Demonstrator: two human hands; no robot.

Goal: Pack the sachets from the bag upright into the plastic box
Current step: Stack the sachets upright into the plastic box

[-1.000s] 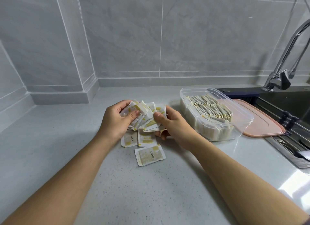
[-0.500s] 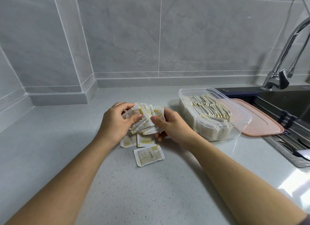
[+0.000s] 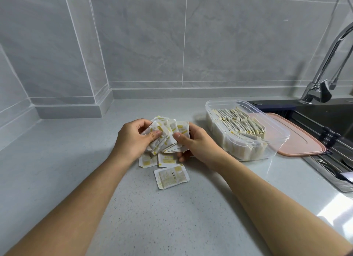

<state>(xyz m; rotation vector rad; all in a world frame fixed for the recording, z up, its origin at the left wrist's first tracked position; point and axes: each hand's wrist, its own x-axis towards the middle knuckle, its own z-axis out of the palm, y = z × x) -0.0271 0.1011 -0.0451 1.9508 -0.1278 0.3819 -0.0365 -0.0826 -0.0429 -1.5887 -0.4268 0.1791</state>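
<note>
Three loose sachets flat on counter, one plastic box packed upright, one fanned bundle pinched by left hand and right hand, thumbs pressing.

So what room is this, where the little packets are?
Most likely a kitchen: a chrome tap stands over a dark sink set into the grey countertop, and grey tiles cover the wall behind.
</note>
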